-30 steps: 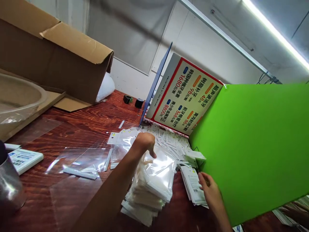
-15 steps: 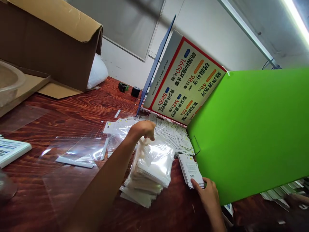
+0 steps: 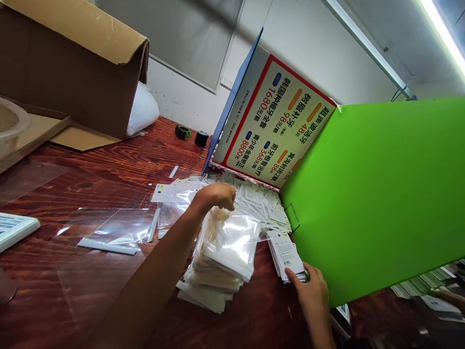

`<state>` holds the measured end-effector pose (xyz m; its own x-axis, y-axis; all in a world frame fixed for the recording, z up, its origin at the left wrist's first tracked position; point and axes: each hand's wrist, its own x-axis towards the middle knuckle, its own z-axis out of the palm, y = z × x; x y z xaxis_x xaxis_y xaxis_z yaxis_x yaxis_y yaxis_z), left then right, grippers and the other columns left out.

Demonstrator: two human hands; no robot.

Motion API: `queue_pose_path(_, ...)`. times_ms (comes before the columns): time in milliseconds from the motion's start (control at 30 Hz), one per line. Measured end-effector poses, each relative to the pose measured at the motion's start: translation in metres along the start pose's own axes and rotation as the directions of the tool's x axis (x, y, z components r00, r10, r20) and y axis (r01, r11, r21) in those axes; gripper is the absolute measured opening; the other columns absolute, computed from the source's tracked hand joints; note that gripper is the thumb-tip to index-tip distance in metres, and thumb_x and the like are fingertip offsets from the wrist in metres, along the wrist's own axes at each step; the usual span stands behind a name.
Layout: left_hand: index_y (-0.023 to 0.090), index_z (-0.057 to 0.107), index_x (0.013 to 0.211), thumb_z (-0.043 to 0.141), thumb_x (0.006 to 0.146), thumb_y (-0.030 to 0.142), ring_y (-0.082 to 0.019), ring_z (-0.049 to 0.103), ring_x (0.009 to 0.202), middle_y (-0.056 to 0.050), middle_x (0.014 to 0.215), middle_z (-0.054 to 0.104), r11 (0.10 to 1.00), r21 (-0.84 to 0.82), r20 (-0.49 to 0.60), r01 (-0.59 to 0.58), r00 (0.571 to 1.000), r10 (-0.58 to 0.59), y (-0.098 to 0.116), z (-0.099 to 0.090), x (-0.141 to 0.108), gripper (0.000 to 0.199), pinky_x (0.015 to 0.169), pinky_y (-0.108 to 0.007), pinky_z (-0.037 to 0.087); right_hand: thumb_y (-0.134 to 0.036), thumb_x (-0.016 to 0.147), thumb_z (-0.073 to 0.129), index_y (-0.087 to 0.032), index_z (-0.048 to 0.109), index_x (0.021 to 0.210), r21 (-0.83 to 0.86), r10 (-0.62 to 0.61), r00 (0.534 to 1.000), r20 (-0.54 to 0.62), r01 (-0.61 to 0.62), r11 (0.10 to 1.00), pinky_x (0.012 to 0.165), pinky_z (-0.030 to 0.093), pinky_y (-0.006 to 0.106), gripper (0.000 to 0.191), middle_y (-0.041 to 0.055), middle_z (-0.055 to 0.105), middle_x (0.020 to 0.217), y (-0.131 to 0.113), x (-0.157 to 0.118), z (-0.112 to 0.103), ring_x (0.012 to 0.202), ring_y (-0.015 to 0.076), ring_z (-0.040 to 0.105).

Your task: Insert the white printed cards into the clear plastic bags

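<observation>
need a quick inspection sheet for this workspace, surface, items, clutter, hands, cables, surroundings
surface: reddish-brown wood-grain table
job's things: uneven stack of clear bags; card stack beside it; loose heap of cards behind
clutter: loose clear sheets, a white box and a black roll
left hand: fingers curled over the far end of the bags; grip hidden
right hand: touching the near end of the card stack; firmness unclear
cables: thin dark wire by the ceiling rail; none seen on the table
surroundings: green panel, printed board, cardboard box; another person's hand, lower right, blurred
</observation>
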<state>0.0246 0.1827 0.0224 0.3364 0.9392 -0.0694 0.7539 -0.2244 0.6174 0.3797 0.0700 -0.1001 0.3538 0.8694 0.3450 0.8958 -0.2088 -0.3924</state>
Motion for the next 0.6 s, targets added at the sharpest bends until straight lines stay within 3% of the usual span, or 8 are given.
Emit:
queue_pose_path(133, 0.02, 0.067, 0.053, 0.07, 0.06, 0.023, -0.015, 0.055, 0.056, 0.001, 0.053, 0.064, 0.998, -0.025, -0.027, -0.066, 0.998, 0.065, 0.004, -0.002, 0.0, 0.008, 0.054, -0.024, 0.033, -0.066, 0.067, 0.053, -0.016, 0.063, 0.099, 0.03, 0.024, 0.996, -0.082, -0.021, 0.999, 0.082, 0.046, 0.049, 0.06, 0.0213, 0.066, 0.106, -0.008, -0.002, -0.005, 0.097, 0.0397, 0.06)
queue_pose_path(233, 0.019, 0.07, 0.061, 0.068, 0.067, 0.028, -0.016, 0.056, 0.06, -0.001, 0.061, 0.068, 0.991, -0.043, -0.096, -0.125, 0.988, 0.12, 0.009, -0.004, 0.001, 0.011, 0.057, -0.026, 0.034, -0.067, 0.063, 0.06, -0.021, 0.059, 0.09, 0.24, 0.161, 0.981, -0.11, -0.131, 0.962, 0.071, 0.049, 0.045, 0.054, 0.0141, 0.068, 0.088, -0.012, -0.003, -0.012, 0.079, 0.0336, 0.063)
queue_pose_path(300, 0.019, 0.069, 0.06, 0.069, 0.07, 0.032, -0.015, 0.054, 0.058, -0.001, 0.058, 0.065, 0.985, -0.082, -0.166, -0.155, 0.976, 0.139, 0.013, -0.003, 0.003, 0.017, 0.056, -0.027, 0.033, -0.067, 0.058, 0.07, -0.022, 0.057, 0.085, 0.494, 0.262, 0.963, -0.059, -0.199, 0.846, 0.064, 0.05, 0.04, 0.054, 0.0085, 0.068, 0.077, -0.013, -0.006, -0.018, 0.07, 0.0282, 0.064)
queue_pose_path(400, 0.019, 0.062, 0.052, 0.074, 0.068, 0.04, -0.014, 0.049, 0.054, 0.0, 0.053, 0.058, 0.961, -0.21, -0.269, -0.182, 0.955, 0.122, 0.019, -0.002, 0.006, 0.029, 0.054, -0.028, 0.03, -0.057, 0.048, 0.086, -0.021, 0.057, 0.082, 0.784, 0.347, 0.938, -0.006, -0.211, 0.583, 0.052, 0.048, 0.029, 0.057, 0.0027, 0.067, 0.069, -0.014, -0.013, -0.031, 0.063, 0.0208, 0.062)
queue_pose_path(533, 0.017, 0.061, 0.058, 0.073, 0.072, 0.042, -0.013, 0.051, 0.056, 0.0, 0.058, 0.059, 0.857, -0.432, -0.33, -0.279, 0.934, 0.137, 0.029, 0.003, 0.008, 0.031, 0.056, -0.027, 0.034, -0.039, 0.045, 0.095, -0.02, 0.062, 0.085, 0.933, 0.33, 0.932, 0.15, -0.244, 0.264, 0.045, 0.045, 0.02, 0.055, -0.0016, 0.067, 0.071, -0.025, -0.021, -0.053, 0.055, 0.0116, 0.056)
queue_pose_path(600, 0.017, 0.061, 0.062, 0.071, 0.075, 0.043, -0.013, 0.054, 0.058, 0.0, 0.059, 0.06, 0.789, -0.54, -0.313, -0.293, 0.94, 0.134, 0.034, 0.006, 0.008, 0.031, 0.056, -0.026, 0.036, -0.037, 0.049, 0.095, -0.02, 0.065, 0.089, 0.931, 0.232, 0.936, 0.266, -0.311, 0.188, 0.042, 0.043, 0.018, 0.053, -0.0013, 0.067, 0.073, -0.037, -0.024, -0.06, 0.051, 0.0094, 0.053)
